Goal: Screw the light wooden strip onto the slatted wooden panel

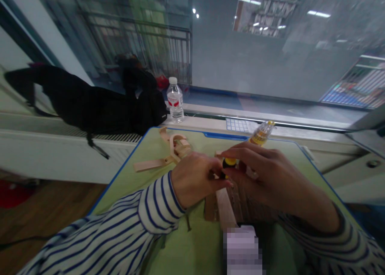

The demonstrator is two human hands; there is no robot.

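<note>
Both of my hands meet over the table around a short black-and-yellow handle [230, 162] that looks like a stubby screwdriver's. My right hand [264, 172] grips its upper part between thumb and fingers. My left hand [197, 176] is closed in a pinch at the lower end, and its fingers hide what lies there. Below them a flat light wooden strip [226, 211] runs toward me over a piece of brown cardboard [211, 209]. A dark screw [188, 223] lies on the table beside my left wrist.
Joined wooden pieces [177, 146] lie at the back left of the green table [126, 191]. A clear bottle with yellow [261, 134] leans behind my right hand. A water bottle [175, 100] and black bag [105, 108] sit on the sill. A pixelated object [243, 249] lies in front.
</note>
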